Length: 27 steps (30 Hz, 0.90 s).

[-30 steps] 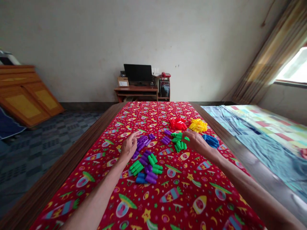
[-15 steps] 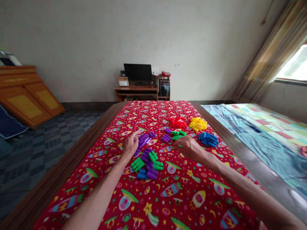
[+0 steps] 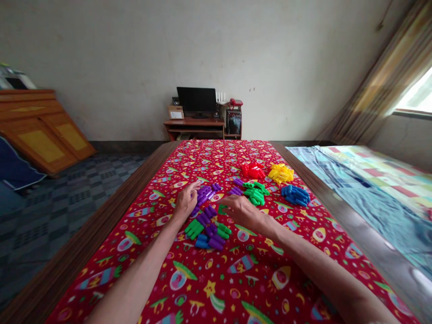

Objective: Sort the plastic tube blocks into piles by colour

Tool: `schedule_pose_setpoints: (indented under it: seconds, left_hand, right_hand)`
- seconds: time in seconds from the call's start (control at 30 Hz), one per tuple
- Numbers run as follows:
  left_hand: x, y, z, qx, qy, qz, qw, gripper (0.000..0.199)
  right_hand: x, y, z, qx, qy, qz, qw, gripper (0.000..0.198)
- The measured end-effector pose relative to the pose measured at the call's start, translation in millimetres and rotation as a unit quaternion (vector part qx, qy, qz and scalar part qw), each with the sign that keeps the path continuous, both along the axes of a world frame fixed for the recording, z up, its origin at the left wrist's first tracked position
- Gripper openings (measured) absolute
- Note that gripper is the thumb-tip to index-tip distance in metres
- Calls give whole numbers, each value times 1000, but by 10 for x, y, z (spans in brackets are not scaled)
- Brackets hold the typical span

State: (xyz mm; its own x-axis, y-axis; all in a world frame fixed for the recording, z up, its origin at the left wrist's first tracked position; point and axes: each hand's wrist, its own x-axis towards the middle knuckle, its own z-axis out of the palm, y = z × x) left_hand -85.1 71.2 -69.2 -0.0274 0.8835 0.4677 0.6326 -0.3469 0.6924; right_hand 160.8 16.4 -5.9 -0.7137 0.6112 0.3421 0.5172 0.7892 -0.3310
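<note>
My right hand (image 3: pixel 240 209) pinches a green building block (image 3: pixel 222 209) at its fingertips, just right of a mixed group. In that group lie purple blocks (image 3: pixel 216 243), green blocks (image 3: pixel 193 229) and a blue block (image 3: pixel 202 241). My left hand (image 3: pixel 186 200) is half curled, with its fingers apart, along the left side of a pile of purple blocks (image 3: pixel 204 193). Whether its fingers touch the pile is hard to see. Beyond my right hand is a pile of green blocks (image 3: pixel 255 195), with a few purple blocks (image 3: pixel 236 191) on its left.
A red pile (image 3: pixel 252 171), a yellow pile (image 3: pixel 281 173) and a blue pile (image 3: pixel 295 195) of blocks lie toward the table's right side. The table has a red patterned cloth (image 3: pixel 209 274). A bed (image 3: pixel 367 193) stands to the right and a computer desk (image 3: pixel 195 123) by the wall.
My right hand has moved left from the green pile to the mixed group and taken a green block from it. My left hand has stayed beside the purple pile.
</note>
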Motion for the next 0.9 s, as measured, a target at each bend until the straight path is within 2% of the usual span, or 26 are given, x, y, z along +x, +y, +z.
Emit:
schedule_pose_setpoints:
  seconds: [0.13,0.23,0.4,0.47,0.53,0.63,0.73,0.8,0.9]
  left_hand:
    - [-11,-6,27,-7,11,-9,1000,41]
    - [-19,3,15,-4,5,-5,1000,41]
    - [-38,48,13,-9,-50,7,999,44]
    - [-60,54,92,-6,-63,16,998,44]
    - [-91,43,233,-5,-45,11,999,44]
    - [-136,-15,501,-46,22,-51,997,43]
    - [-173,-151,687,-90,95,-122,984,45]
    - [-203,-305,702,-84,150,-134,976,44]
    - [-259,-627,565,-62,215,-132,966,39]
  right_hand:
    - [489,154,286,15,35,-140,989,30]
    - [851,295,404,18,43,-210,977,24]
    - [1044,410,307,-23,10,-217,976,22]
    - [1031,423,228,-29,2,-224,974,22]
    - [1023,430,173,-3,9,-228,974,24]
    - [1002,432,190,36,31,-208,977,24]
    - [851,360,304,26,29,-178,983,21]
    - [646,225,367,23,14,-130,991,21]
    - [247,-123,337,16,-37,33,999,21]
